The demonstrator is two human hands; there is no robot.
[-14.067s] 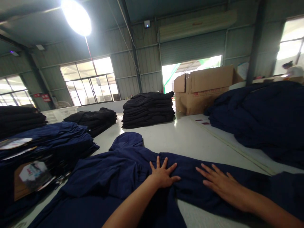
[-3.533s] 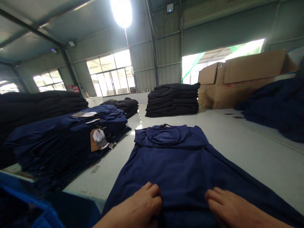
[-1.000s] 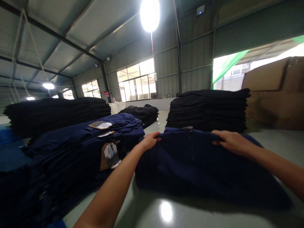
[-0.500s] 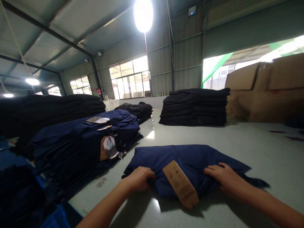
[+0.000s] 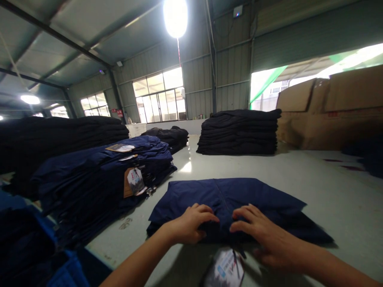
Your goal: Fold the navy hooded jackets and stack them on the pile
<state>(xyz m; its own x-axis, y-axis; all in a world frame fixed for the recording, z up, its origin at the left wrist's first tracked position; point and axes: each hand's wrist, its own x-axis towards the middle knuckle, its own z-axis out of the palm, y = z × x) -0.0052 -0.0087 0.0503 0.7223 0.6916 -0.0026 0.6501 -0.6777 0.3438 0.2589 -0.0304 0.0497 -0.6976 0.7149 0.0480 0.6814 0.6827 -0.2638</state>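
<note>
A folded navy garment point(image 5: 191, 191) lies on the pale table in front of me, a seam running down its middle. My left hand point(image 5: 193, 224) rests on its near edge, fingers curved, with a gap between thumb and forefinger. Close by on the right, my right hand point(image 5: 257, 231) is over the same edge with its fingers apart. Neither hand appears to grip the cloth. Below the near edge lies a printed hang tag point(image 5: 226, 269), slightly blurred, on a dark strap or cord.
Stacked navy garments with tags point(image 5: 98, 171) stand at the left, beside a blue crate point(image 5: 67, 271). Black garment piles point(image 5: 237, 133) sit farther back on the table point(image 5: 299, 169). Large cardboard boxes point(image 5: 326, 115) are at the back right.
The hang tag went from lying brown side up on the garment to lying printed side up below its near edge. My hands moved closer together toward the middle.
</note>
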